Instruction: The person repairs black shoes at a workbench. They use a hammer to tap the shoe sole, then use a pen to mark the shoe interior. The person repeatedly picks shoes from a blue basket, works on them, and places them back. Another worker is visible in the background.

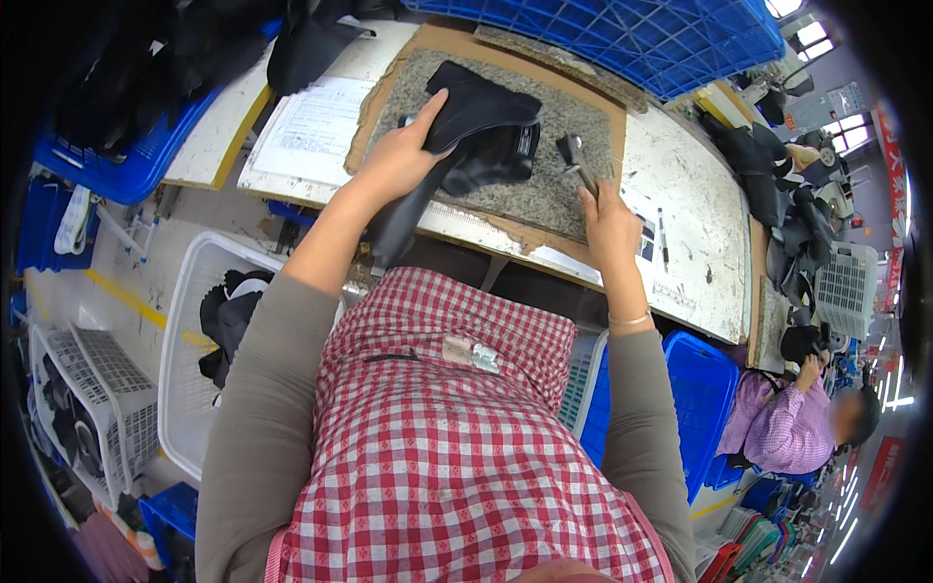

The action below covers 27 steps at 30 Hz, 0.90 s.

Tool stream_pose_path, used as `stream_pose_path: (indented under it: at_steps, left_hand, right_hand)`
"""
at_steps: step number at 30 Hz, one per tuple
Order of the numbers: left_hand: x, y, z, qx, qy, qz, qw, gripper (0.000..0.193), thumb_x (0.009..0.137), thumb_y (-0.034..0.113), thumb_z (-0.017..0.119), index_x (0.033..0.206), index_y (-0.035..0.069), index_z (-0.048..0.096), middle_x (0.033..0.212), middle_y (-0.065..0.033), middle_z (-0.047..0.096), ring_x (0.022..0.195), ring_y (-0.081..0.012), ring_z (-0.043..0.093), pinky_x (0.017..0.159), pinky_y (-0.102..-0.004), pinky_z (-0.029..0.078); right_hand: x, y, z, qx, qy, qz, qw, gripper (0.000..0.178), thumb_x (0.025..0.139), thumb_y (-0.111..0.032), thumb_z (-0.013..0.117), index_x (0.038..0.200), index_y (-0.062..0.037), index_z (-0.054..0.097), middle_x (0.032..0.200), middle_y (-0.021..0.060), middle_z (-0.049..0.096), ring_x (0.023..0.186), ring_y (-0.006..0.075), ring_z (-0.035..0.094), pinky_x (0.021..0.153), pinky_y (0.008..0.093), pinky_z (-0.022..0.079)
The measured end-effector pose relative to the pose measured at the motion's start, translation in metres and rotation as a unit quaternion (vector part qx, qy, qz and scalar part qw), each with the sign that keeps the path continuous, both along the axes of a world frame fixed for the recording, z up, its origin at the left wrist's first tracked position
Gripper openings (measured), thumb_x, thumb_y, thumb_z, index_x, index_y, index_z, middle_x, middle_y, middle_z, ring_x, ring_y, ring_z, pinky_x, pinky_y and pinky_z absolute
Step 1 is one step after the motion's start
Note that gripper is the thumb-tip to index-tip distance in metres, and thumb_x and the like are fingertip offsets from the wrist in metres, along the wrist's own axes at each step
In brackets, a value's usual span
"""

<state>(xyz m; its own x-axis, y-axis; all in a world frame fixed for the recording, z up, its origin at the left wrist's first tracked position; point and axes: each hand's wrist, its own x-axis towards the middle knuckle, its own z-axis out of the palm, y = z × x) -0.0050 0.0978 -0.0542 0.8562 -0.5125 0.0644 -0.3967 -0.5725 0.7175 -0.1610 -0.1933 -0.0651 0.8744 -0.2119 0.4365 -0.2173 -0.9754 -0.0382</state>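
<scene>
A black leather boot upper (481, 112) lies over a speckled stone slab (573, 209), its long shaft drooping past the table's near edge. My left hand (400, 155) grips its left side, index finger stretched along the top and the thumb near the fold. To the right, my right hand (610, 228) is closed round the handle of a small hammer (583, 163). The hammer's head is above the slab, apart from the leather; whether it touches the stone I cannot tell.
Brown cardboard (364, 126) borders the slab on the white table (695, 180). A printed sheet (301, 131) lies left, a pen (664, 236) right. Beyond stands a blue crate (622, 39). A white bin (180, 389) with black pieces is at left. A co-worker (792, 428) sits at right.
</scene>
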Motion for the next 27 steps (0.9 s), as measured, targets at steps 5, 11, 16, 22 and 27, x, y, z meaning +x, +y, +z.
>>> stream_pose_path:
  at_steps: [5, 11, 16, 22, 27]
  left_hand:
    - [-0.025, 0.048, 0.017, -0.127, -0.012, -0.035, 0.991, 0.067, 0.1, 0.019, 0.066, 0.16, 0.02, 0.037, 0.15, -0.0224, 0.054, 0.137, -0.0346, 0.054, 0.111, -0.0386, 0.041]
    - [-0.08, 0.102, 0.058, -0.193, 0.166, -0.103, 0.962, 0.065, 0.097, 0.011, 0.063, 0.157, 0.002, 0.039, 0.153, -0.0099, 0.049, 0.141, -0.0198, 0.044, 0.118, -0.0339, 0.03]
    - [-0.104, 0.12, 0.066, -0.002, 0.238, -0.073, 0.969, 0.048, 0.101, 0.027, 0.066, 0.138, -0.002, 0.057, 0.128, -0.0118, 0.068, 0.113, -0.0226, 0.063, 0.095, -0.0363, 0.05]
    - [-0.111, 0.086, 0.067, -0.04, -0.07, -0.377, 0.923, 0.042, 0.08, 0.012, 0.082, 0.118, 0.003, 0.066, 0.113, -0.0155, 0.069, 0.106, -0.0326, 0.064, 0.094, -0.04, 0.05]
    - [-0.154, 0.026, 0.016, -0.066, 0.174, -0.371, 0.91, 0.033, 0.085, 0.007, 0.08, 0.114, 0.0, 0.068, 0.096, -0.0042, 0.069, 0.083, -0.0143, 0.062, 0.079, -0.0296, 0.051]
  right_hand:
    - [-0.007, 0.039, 0.042, -0.03, -0.12, 0.199, 0.972, 0.046, 0.079, -0.026, 0.079, 0.122, -0.0128, 0.068, 0.116, 0.0082, 0.068, 0.108, 0.0291, 0.065, 0.088, 0.0433, 0.05]
    - [-0.032, 0.147, 0.086, -0.03, -0.184, 0.494, 0.849, 0.017, 0.078, -0.02, 0.064, 0.094, -0.0127, 0.065, 0.086, 0.0007, 0.06, 0.087, 0.0179, 0.063, 0.084, 0.0354, 0.049]
    - [-0.065, 0.176, 0.098, -0.024, -0.116, 0.457, 0.881, 0.011, 0.074, -0.021, 0.065, 0.079, -0.0107, 0.063, 0.07, -0.0008, 0.055, 0.07, 0.0173, 0.059, 0.069, 0.0334, 0.043]
    - [-0.107, 0.178, 0.072, -0.02, 0.068, 0.294, 0.953, 0.009, 0.077, -0.022, 0.066, 0.077, -0.0125, 0.068, 0.071, 0.0023, 0.068, 0.068, 0.0206, 0.069, 0.064, 0.0355, 0.048]
    - [-0.128, 0.139, 0.034, 0.108, 0.16, 0.167, 0.967, 0.034, 0.072, -0.033, 0.083, 0.092, -0.0072, 0.073, 0.082, 0.0085, 0.074, 0.081, 0.0316, 0.073, 0.068, 0.044, 0.055]
